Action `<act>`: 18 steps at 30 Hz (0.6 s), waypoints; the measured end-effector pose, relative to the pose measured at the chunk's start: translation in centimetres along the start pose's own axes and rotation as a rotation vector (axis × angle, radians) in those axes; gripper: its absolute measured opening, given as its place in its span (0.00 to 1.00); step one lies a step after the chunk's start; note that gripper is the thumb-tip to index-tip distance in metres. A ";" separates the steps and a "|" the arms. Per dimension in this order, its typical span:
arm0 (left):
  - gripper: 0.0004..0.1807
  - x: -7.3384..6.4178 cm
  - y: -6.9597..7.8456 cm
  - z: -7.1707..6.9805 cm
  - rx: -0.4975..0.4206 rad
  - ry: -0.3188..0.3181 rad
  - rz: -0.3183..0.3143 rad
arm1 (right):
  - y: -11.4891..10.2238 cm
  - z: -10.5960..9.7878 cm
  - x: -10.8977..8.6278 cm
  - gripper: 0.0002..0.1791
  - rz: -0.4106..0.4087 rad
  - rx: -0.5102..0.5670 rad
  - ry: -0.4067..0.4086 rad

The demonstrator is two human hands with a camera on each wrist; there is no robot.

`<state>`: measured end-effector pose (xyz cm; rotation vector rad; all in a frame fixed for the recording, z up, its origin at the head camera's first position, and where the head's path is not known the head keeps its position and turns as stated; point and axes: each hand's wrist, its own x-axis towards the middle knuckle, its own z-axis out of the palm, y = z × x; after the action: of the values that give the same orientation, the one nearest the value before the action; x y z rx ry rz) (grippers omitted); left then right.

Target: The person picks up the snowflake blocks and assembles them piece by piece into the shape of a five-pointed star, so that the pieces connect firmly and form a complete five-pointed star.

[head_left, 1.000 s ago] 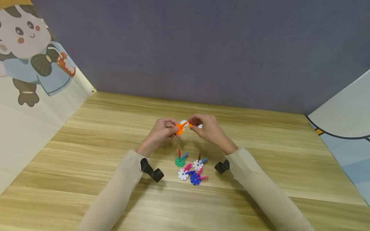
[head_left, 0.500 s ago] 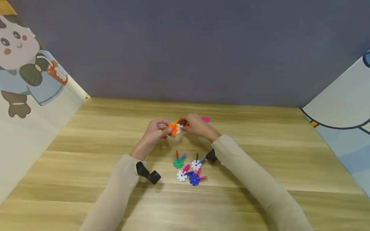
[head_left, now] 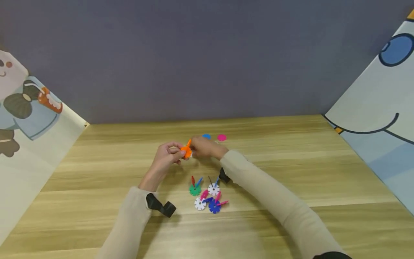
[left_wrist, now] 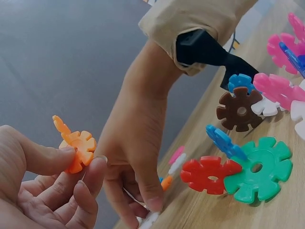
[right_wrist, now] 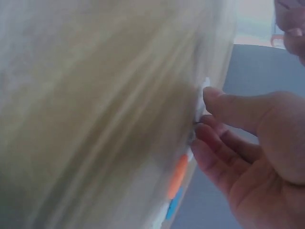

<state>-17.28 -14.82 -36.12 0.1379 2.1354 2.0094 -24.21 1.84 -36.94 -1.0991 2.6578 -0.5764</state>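
Observation:
My left hand (head_left: 165, 157) pinches two joined orange notched discs (left_wrist: 81, 147) between thumb and fingers, raised above the table. One stands at an angle in the other's slot. Just to its right, my right hand (head_left: 205, 146) reaches down to the tabletop. In the right wrist view, its thumb and bent fingers touch a white disc (right_wrist: 202, 102) lying flat, with a gap between thumb and fingers. A loose orange disc (right_wrist: 178, 176) and a blue disc (right_wrist: 174, 204) lie beside those fingers. The head view hides most of the white disc behind the right hand.
Nearer on the wooden table (head_left: 275, 226) stand joined sets: a green disc (head_left: 195, 190) with red and blue, a white disc (head_left: 213, 189) with brown and blue, another white disc (head_left: 200, 203), and a dark blue disc (head_left: 215, 206) with pink. A pink disc (head_left: 221, 137) lies farther back.
My right hand has moved left and down to the tabletop, close beside the left hand. Blue and pink discs behind it now show. My left hand keeps its pinch on the orange discs.

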 end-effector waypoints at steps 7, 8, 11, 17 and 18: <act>0.06 -0.2 0.0 0.1 -0.003 0.001 0.003 | 0.1 0.4 0.0 0.09 0.032 -0.011 0.023; 0.05 -0.2 0.0 0.1 -0.002 0.004 0.001 | 0.1 0.4 -0.1 0.09 0.026 -0.009 0.022; 0.05 -0.3 0.0 0.1 -0.009 0.021 0.004 | 0.1 0.4 -0.2 0.08 0.031 0.013 0.012; 0.05 -0.2 0.1 0.1 -0.005 0.018 0.012 | 0.5 0.2 -0.7 0.11 0.033 0.063 0.028; 0.05 -0.2 0.1 0.1 -0.002 0.015 0.011 | 0.6 0.2 -0.9 0.11 0.024 0.070 0.038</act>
<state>-17.05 -14.73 -36.00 0.1353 2.1459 2.0253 -23.93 2.79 -37.31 -1.0459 2.6571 -0.6870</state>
